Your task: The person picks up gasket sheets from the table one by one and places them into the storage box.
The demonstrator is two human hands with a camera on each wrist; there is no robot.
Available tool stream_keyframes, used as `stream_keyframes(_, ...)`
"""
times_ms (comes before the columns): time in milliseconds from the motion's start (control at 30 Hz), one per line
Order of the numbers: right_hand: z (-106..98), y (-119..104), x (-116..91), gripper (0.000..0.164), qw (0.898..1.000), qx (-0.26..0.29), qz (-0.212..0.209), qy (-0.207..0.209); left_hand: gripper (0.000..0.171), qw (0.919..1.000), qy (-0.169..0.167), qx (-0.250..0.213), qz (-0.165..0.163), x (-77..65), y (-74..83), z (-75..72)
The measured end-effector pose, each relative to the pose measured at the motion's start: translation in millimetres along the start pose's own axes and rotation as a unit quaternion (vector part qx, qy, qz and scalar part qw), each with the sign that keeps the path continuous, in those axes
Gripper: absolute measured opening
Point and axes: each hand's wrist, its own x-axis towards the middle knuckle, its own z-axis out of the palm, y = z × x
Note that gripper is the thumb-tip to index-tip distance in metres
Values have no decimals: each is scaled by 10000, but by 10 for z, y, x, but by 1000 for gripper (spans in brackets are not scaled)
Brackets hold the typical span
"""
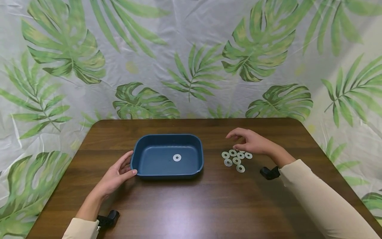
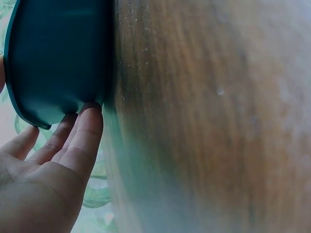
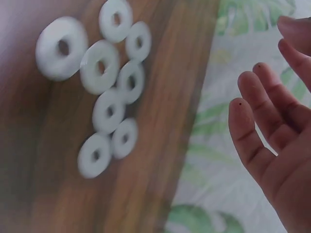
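A dark blue rectangular tray (image 1: 167,171) stands on the table, with one flat white washer (image 1: 177,157) lying on its floor. My left hand (image 1: 114,174) is at the tray's left end, its fairly straight fingers (image 2: 87,138) touching the outer wall and its thumb at the front corner of the rim. To the right of the tray lies a loose group of several white washers (image 1: 236,161), flat and close together. Above the far side of that group is my right hand (image 1: 253,142), fingers loosely bent, with nothing seen between them in the right wrist view.
The brown wood-grain table (image 1: 167,205) has rounded far corners. Behind it hangs a pale cloth (image 1: 203,30) printed with green leaves. Black straps with small black devices are on both wrists, the right device (image 1: 269,173) just beside the washers.
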Motion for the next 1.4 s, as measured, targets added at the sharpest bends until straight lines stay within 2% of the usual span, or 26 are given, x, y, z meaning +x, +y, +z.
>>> stream_keyframes(200, -3, 292, -183, 37, 9994, -11, 338, 30, 73, 10000, 2, -2, 15, -6, 16, 0)
stream_keyframes(333, 19, 478, -290, 34, 9990, -84, 416, 101, 73, 10000, -15, 1, 23, -8, 24, 6)
stream_keyframes(500, 46, 645, -384, 33, 9979, -309, 496, 278, 74, 10000, -20, -26, -16, -11, 23, 5)
stream_keyframes(667, 79, 777, -442, 32, 9954, -498, 774, 280, 74, 10000, -44, -48, -2, -12, 12, 4)
stream_keyframes(800, 106, 836, -472, 31, 9939, -615, 866, 310, 74, 10000, -64, -52, 22, -8, 10, 6)
stream_keyframes(1133, 155, 872, -457, 29, 9908, -992, 770, 508, 74, 10000, -40, -59, 47, 2, 13, 5)
stream_keyframes(1400, 190, 906, -432, 28, 9893, -1216, 678, 437, 73, 10000, -16, 31, 93, -1, 17, 18)
